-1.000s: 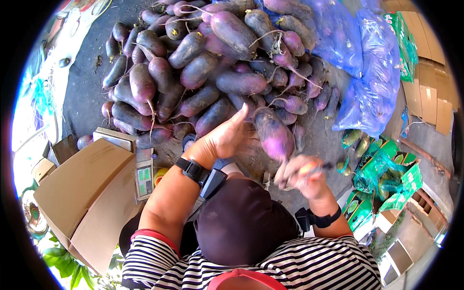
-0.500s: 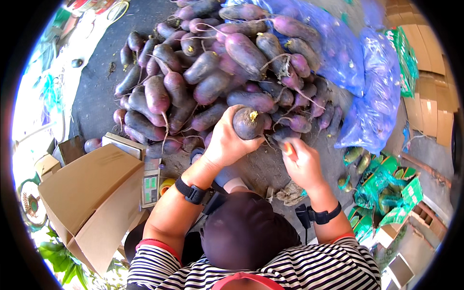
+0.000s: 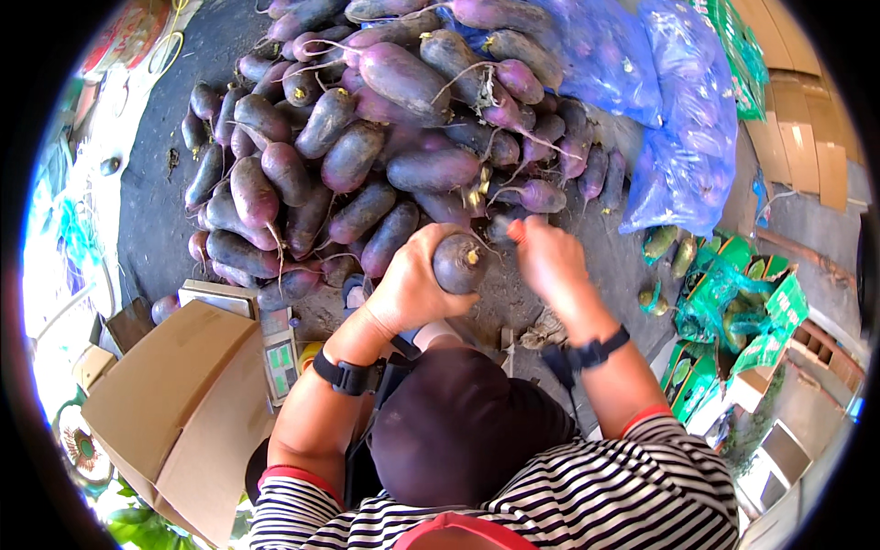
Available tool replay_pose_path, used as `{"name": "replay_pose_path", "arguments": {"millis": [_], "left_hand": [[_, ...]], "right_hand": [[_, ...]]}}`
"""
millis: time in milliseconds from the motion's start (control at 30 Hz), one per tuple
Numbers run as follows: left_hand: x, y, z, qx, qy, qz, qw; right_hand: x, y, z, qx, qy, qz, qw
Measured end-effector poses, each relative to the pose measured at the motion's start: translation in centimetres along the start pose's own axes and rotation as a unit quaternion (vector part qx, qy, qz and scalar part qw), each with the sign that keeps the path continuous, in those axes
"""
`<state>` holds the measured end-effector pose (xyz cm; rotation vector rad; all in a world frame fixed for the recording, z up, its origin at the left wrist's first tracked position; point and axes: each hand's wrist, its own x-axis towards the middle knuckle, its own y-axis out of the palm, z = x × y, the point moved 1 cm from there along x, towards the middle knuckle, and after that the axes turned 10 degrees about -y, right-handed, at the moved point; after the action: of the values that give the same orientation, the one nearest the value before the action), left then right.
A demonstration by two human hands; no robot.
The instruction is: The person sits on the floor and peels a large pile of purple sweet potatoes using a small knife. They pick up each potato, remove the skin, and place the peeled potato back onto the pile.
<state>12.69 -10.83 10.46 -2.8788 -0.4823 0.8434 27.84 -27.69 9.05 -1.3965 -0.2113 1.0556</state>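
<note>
My left hand (image 3: 409, 280) is wrapped round a dark purple radish (image 3: 461, 268), whose crown end points up and shows a small pale spot. To its right my right hand (image 3: 552, 264) is closed on a small knife (image 3: 516, 231) with an orange handle; its blade is blurred and stands apart from the radish. Just above the radish, yellowish scraps (image 3: 478, 191) show against the heap. Beyond both hands spreads a large heap of purple radishes (image 3: 353, 160), many with long thin roots.
Open cardboard box (image 3: 174, 385) at the left, beside a scale (image 3: 278, 357). Blue plastic bags (image 3: 683, 174) lie at the far right. Nearer on that side are green-printed cartons (image 3: 733, 302) with green netting. A dark sheet (image 3: 156, 197) lies under the heap's left side.
The yellow stub on the held radish's crown has come off, and yellowish scraps appear above it. My right hand has moved up and left with the knife. The whole view has shifted.
</note>
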Motion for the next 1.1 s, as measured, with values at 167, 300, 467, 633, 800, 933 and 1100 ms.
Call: {"name": "replay_pose_path", "arguments": {"millis": [167, 300, 467, 633, 800, 933, 1100], "left_hand": [[0.3, -1.8, -1.3, -0.013, 0.008, -0.009, 1.0], [0.2, -3.2, 0.8, 0.206, -0.114, -0.104, 0.966], [1.2, -4.1, 5.6, 0.373, -0.124, -0.257, 0.883], [2.0, -3.8, 7.8, 0.405, -0.114, -0.291, 0.859], [0.5, -3.1, 10.4, 0.398, -0.103, -0.311, 0.857], [-0.1, -2.9, 12.2, 0.373, -0.089, -0.315, 0.868], [0.0, -2.2, 10.4, 0.294, 0.027, -0.354, 0.887]], "right_hand": [[-1.2, 2.5, -3.3, 0.075, 0.027, -0.011, 0.997], [-2.7, 3.8, -1.5, 0.101, 0.033, 0.051, 0.993], [-3.6, 7.3, -1.5, 0.122, 0.037, 0.137, 0.982], [-2.5, 7.7, -0.2, 0.157, 0.056, 0.106, 0.98], [1.4, 5.8, 0.8, 0.181, -0.088, -0.18, 0.963], [6.7, 2.8, 2.4, 0.14, -0.199, -0.239, 0.94], [12.2, 2.8, 0.4, 0.131, -0.161, -0.074, 0.975]]}}
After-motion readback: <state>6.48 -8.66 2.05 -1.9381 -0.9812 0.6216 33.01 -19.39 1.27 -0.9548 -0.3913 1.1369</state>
